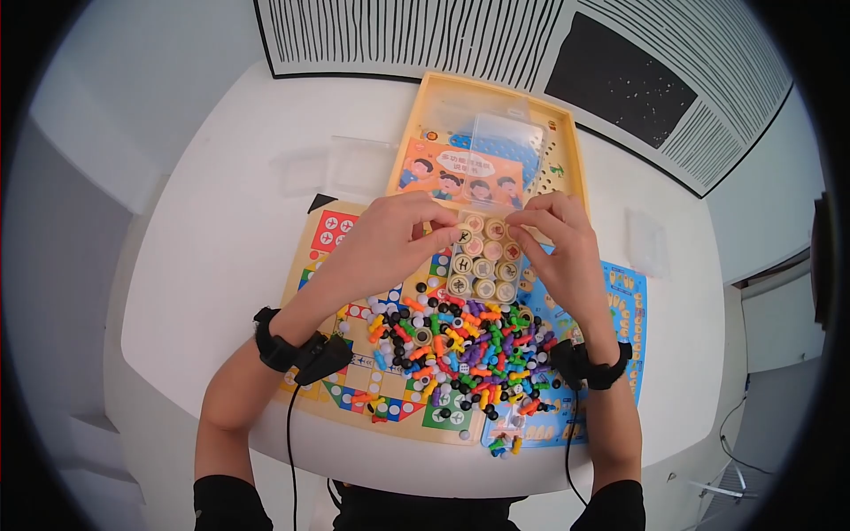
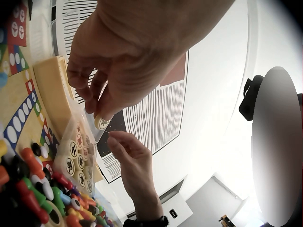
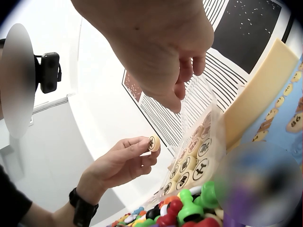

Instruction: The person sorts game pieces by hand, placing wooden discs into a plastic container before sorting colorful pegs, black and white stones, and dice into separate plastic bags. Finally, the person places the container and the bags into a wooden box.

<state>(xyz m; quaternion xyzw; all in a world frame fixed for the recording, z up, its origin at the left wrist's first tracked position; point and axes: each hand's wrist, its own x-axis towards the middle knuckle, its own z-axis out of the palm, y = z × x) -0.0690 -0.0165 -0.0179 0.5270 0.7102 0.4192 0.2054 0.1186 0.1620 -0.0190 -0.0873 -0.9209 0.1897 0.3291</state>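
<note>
Between thumb and fingertips, the left hand (image 1: 403,239) pinches a round wooden piece with a black character (image 2: 101,123), just above the left side of a clear plastic box (image 3: 218,130). Similar discs (image 1: 483,267) with red or black characters sit in rows inside it. At the box's right side is the right hand (image 1: 562,252), its fingers bent, with no piece visible between them in the right wrist view. Whether its fingertips touch the box or lid is unclear. The box's clear lid (image 1: 509,133) stands open at the back.
Many coloured pegs and beads (image 1: 474,350) lie heaped in front of the box, over a patterned game board (image 1: 310,283) and a blue printed sheet (image 1: 624,301). Behind stands a yellow tray (image 1: 575,168) with an orange booklet (image 1: 465,173). Clear plastic containers (image 1: 359,164) rest back left.
</note>
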